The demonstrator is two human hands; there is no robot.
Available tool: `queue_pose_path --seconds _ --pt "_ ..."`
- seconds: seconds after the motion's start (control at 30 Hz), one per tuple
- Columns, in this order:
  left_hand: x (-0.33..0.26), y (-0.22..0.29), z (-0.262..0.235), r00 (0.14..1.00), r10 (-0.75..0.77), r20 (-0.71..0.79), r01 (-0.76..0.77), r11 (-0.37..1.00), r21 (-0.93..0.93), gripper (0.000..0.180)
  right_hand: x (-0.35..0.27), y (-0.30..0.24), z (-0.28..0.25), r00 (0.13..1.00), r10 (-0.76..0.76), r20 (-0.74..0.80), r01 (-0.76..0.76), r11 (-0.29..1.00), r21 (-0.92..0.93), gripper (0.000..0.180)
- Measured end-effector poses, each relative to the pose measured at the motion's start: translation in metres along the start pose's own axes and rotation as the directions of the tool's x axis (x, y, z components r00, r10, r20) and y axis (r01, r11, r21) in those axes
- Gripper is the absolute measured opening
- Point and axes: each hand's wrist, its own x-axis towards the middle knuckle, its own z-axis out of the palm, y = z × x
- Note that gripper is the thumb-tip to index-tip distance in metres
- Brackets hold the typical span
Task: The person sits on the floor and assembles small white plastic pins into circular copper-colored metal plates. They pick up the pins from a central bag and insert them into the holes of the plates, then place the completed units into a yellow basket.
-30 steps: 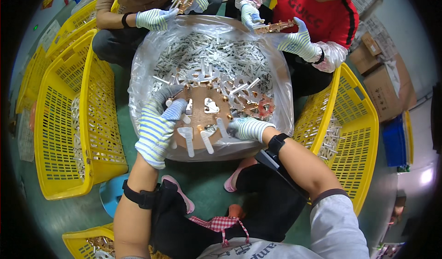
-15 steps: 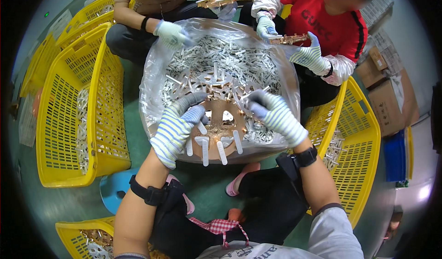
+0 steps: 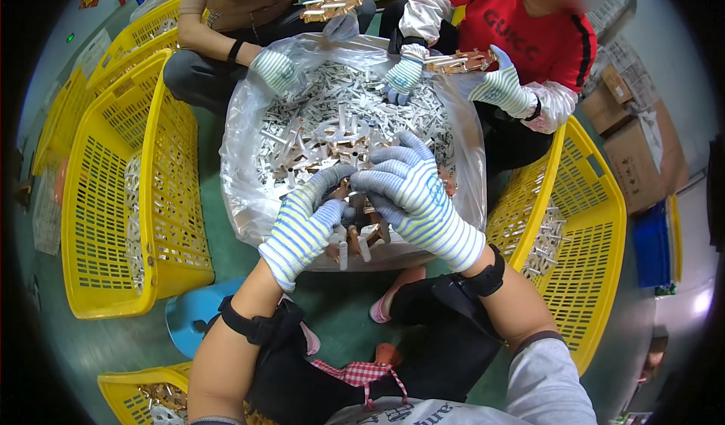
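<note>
My left hand (image 3: 302, 217), in a striped knit glove with grey fingertips, is closed on a round copper-coloured slotted plate (image 3: 353, 241). The plate is tilted steeply, so its face is mostly hidden. Several flat grey metal strips (image 3: 343, 257) stick out of its near side. Gloved the same way, my right hand (image 3: 423, 206) is closed against the plate's upper part, its fingertips meeting those of my left hand. What lies between the right fingers is hidden. Beyond my hands, another plate bearing upright strips (image 3: 341, 127) lies on a heap of loose grey strips (image 3: 321, 97).
The heap fills a plastic-lined container (image 3: 472, 138). Across it, one person's gloved hand (image 3: 276, 70) and another's (image 3: 405, 74) are at the heap; both people hold copper-coloured assemblies (image 3: 332, 6). Yellow baskets (image 3: 177, 176) (image 3: 581, 251) flank me. A blue stool (image 3: 185, 323) stands lower left.
The plate has tipped from face-up to nearly edge-on. My right hand has moved left, over to the plate and my left hand. The person in red has lowered one hand to the heap.
</note>
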Motion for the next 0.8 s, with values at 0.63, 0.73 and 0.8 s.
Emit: queue_pose_path --seconds 0.63,0.73,0.8 --pt "-0.01 0.015 0.0 0.996 0.089 -0.001 -0.089 0.991 0.095 0.035 -0.015 -0.005 0.013 0.963 0.268 0.039 -0.256 0.852 0.456 0.024" --pt "-0.013 0.015 0.004 0.997 0.075 -0.009 -0.076 0.994 -0.076 0.03 -0.011 -0.007 0.009 0.979 0.198 0.055 -0.195 0.812 0.551 0.025" --pt "-0.013 0.009 0.0 0.996 0.084 -0.001 -0.084 0.993 -0.082 0.031 -0.01 -0.009 0.009 0.98 0.189 0.056 -0.188 0.811 0.555 0.025"
